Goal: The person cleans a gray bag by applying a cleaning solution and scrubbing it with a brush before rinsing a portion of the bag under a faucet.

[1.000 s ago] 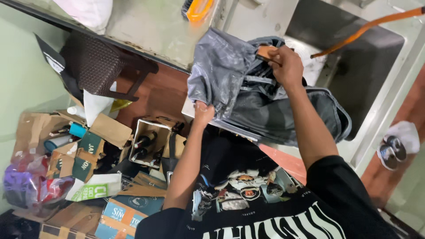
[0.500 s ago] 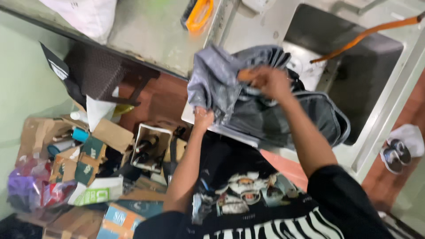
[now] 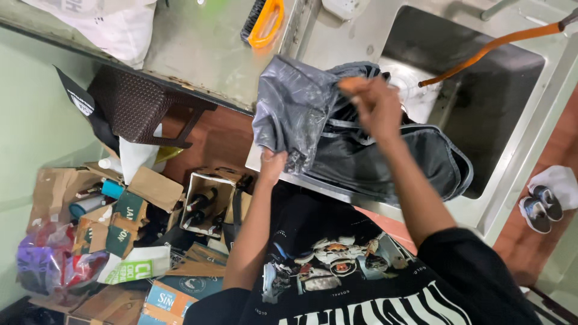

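While both hands grip a dark grey garment (image 3: 337, 138) at the steel sink (image 3: 481, 90) rim, the left hand (image 3: 272, 165) pinches its lower edge and the right hand (image 3: 376, 105) closes its fingers on the top. Beside the sink, an orange brush (image 3: 265, 23) lies on the table (image 3: 198, 42). Below it, torn cardboard boxes (image 3: 138, 198) litter the floor.

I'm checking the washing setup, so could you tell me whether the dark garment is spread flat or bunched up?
Bunched up: the dark garment hangs in folds over the sink rim, gripped by the left hand and right hand.
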